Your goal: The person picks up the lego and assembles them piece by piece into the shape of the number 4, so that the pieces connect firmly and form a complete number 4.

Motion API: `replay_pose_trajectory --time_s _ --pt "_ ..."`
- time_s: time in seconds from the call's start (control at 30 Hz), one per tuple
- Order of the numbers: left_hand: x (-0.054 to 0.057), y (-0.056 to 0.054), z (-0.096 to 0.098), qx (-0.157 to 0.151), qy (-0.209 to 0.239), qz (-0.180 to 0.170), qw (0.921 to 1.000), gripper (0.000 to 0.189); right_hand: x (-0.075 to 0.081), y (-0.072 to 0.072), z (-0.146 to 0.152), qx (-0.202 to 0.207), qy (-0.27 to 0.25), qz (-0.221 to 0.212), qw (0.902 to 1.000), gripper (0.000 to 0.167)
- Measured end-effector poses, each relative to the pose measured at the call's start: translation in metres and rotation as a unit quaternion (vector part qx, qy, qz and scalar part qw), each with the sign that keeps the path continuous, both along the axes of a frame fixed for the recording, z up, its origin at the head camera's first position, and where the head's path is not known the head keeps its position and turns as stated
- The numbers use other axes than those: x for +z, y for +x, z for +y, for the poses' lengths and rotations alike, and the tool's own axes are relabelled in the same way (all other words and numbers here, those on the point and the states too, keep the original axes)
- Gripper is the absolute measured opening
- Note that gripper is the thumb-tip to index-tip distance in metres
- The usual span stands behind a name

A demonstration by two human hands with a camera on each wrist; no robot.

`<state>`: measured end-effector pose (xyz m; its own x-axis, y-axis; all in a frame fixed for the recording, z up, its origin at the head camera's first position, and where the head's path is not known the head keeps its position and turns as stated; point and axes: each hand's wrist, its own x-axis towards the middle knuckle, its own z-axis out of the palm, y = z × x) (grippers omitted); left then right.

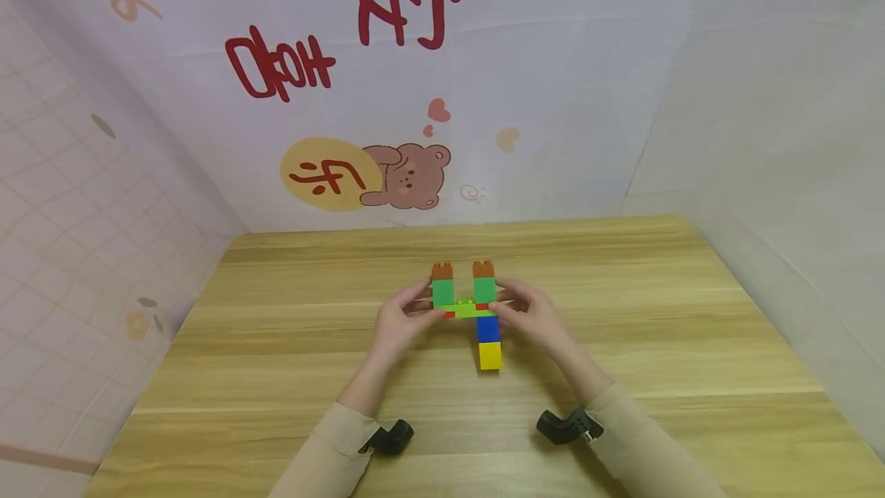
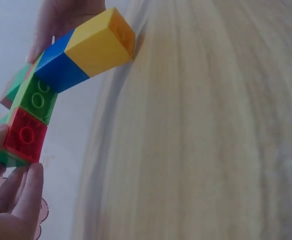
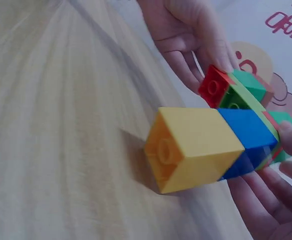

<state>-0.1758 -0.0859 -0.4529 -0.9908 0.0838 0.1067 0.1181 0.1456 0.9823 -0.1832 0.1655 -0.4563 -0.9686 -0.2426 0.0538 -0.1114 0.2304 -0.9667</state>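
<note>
Both hands hold one structure of toy building bricks between them. Its lime green bar (image 1: 465, 310) lies crosswise, with a green brick (image 1: 442, 293) topped by a brown brick (image 1: 442, 271) at the left end. A second green brick (image 1: 485, 290) and brown brick (image 1: 483, 268) rise at the right. Below the bar's right part sit a blue brick (image 1: 488, 329) and a yellow brick (image 1: 490, 356). My left hand (image 1: 401, 321) pinches the left end, by a red piece (image 2: 26, 135) under the bar. My right hand (image 1: 532, 317) grips the right end, thumb at another red piece (image 1: 482, 307).
The wooden table (image 1: 276, 344) spreads beneath both forearms. A white cloth (image 1: 581, 98) with red writing and a cartoon bear (image 1: 415, 175) hangs behind it. Dark wrist mounts (image 1: 394, 436) stick out inward from the beige sleeves.
</note>
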Motion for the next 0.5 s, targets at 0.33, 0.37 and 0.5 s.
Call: replay_pose_trajectory --time_s 0.33,0.37,0.5 --pt "-0.005 -0.004 0.006 0.015 -0.002 -0.023 0.9996 0.052 -0.011 0.001 -0.003 -0.039 0.056 0.018 0.9975 0.058" --pt "-0.005 -0.004 0.006 0.015 -0.004 -0.025 0.9996 0.052 -0.012 0.001 -0.002 -0.037 0.060 0.022 0.9973 0.057" --pt "-0.006 -0.006 0.008 0.018 -0.021 -0.034 0.9990 0.051 -0.015 0.001 -0.003 -0.040 0.061 0.027 0.9970 0.053"
